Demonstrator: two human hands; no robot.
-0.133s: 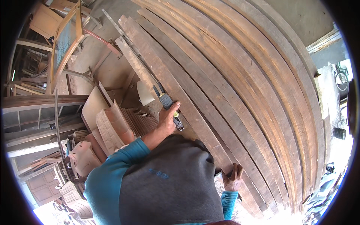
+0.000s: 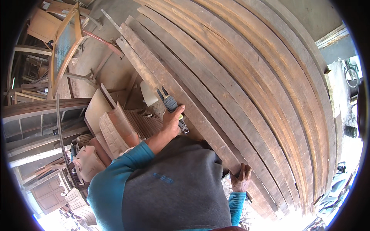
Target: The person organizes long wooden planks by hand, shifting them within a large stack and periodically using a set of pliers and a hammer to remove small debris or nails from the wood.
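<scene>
A pair of pliers with grey wrapping and a bit of yellow-green is held in my left hand, fingers closed round it. My left thumb lies along the edge of the nearest long wooden plank, the hand up against that plank. Toward its near end, my right hand grips the same plank, fingers bent over its top; the palm side is hidden. Beyond it several more brown planks lie side by side, bowed by the lens. A narrower pale strip runs along the plank's left side.
Stacked tiles or moulded panels stand left of my arm. A wood-framed glass panel leans at the far left, near a red metal bar. A thin upright rod rises at the left. At the far right is a bicycle wheel.
The nearest plank has shifted slightly in the view, and the lie of the planks beside it differs a little. My right hand appears slightly higher. My left hand keeps its hold on the pliers.
</scene>
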